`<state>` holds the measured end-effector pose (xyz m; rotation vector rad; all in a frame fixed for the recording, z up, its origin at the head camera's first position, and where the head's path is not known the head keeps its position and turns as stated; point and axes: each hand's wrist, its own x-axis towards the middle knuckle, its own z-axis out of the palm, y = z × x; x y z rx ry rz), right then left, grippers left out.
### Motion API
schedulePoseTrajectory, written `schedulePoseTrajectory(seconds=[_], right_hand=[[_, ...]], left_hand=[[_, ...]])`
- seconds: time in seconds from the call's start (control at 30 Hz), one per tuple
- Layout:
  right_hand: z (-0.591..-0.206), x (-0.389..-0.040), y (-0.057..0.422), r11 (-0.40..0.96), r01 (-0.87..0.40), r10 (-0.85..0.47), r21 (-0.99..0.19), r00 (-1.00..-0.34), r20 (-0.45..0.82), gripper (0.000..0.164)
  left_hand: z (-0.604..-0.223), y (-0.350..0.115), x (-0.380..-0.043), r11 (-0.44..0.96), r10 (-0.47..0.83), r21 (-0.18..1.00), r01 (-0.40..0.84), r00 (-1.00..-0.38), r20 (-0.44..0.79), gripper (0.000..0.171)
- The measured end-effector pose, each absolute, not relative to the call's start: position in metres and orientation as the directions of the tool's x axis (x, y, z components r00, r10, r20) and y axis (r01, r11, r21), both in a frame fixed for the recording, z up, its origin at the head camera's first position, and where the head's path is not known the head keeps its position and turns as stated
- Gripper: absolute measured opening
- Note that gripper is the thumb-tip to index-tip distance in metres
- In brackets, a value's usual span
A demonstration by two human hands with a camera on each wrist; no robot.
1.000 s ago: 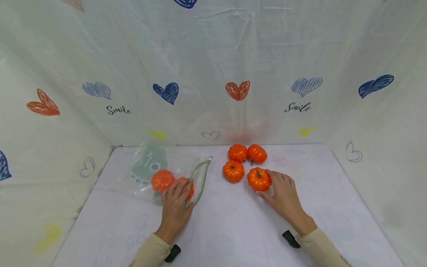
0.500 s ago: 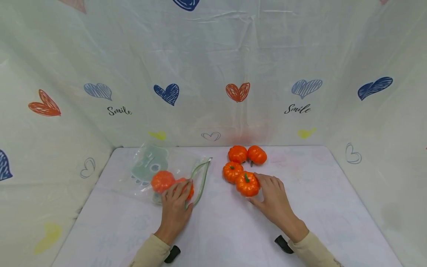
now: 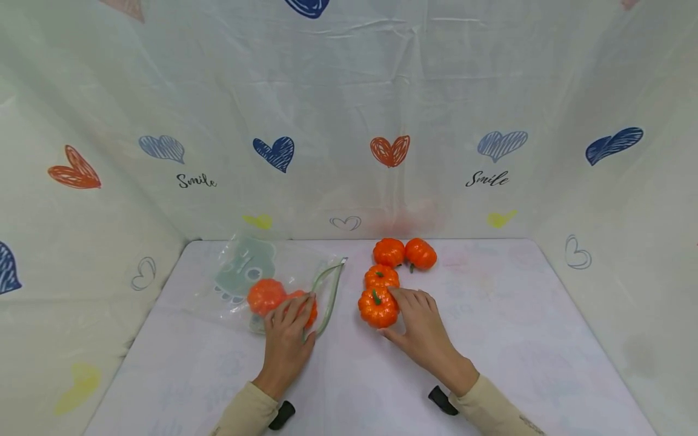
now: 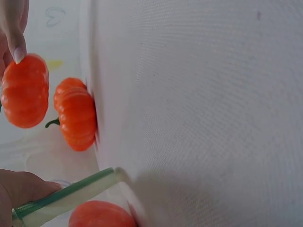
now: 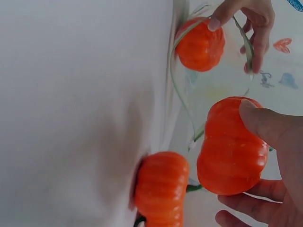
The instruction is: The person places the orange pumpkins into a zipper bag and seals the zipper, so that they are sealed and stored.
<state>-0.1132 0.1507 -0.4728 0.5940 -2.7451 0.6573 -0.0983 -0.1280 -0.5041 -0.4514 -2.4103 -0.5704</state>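
Observation:
In the head view a small orange pumpkin with a green stem is gripped from its right side by my right hand. The right wrist view shows that held pumpkin raised off the table, between thumb and fingers. My left hand holds the green-edged mouth of a clear plastic zip bag, and the fingers lift part of that rim. Two pumpkins lie inside the bag, one in plain sight and one partly behind the left fingers. Another pumpkin rests just behind the held one.
Two more pumpkins, one on the left and one on the right, sit near the back of the white table. A white curtain printed with hearts encloses the back and sides. Black straps hang at both wrists.
My right hand has carried its pumpkin leftward, from the right of the pumpkin group to in front of it, closer to the bag. The left hand and the bag have stayed put.

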Motion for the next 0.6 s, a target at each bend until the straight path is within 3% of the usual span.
schedulePoseTrajectory(seconds=[0.6], right_hand=[[-0.488, -0.130, 0.093, 0.765, -0.506, -0.420, -0.399, -0.861, 0.287, 0.079]], left_hand=[[-0.503, -0.129, -0.098, 0.847, 0.180, 0.302, 0.437, -0.771, 0.611, 0.088]])
